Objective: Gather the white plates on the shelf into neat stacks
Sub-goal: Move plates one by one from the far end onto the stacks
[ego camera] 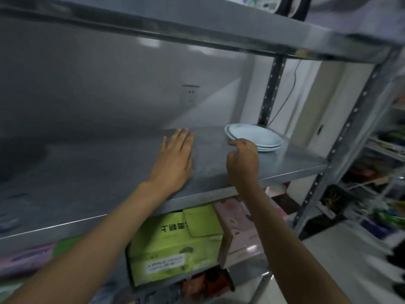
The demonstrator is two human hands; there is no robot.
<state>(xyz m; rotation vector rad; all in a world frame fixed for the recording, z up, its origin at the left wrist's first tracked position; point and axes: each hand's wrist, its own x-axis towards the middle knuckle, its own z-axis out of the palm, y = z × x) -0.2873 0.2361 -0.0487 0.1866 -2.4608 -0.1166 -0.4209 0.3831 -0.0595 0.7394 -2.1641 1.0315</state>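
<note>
Near the shelf's [285, 170] right end, the stack of white plates [256, 137] is sitting while the right hand [242, 160], fingers loosely curled and empty, is hovering beside it, seemingly tidying; the left hand [175, 159] is lying flat, released, farther left

A stack of plates [255, 136] sits on the shelf [109, 178] at its far right, near the rear corner post [270, 91]. The left hand [174, 160] lies flat on the shelf, left of the stack. The right hand [242, 160] is between them, just before the stack's near rim. Under the shelf stand a carton [173, 244] and, to its right, a box [238, 224].
</note>
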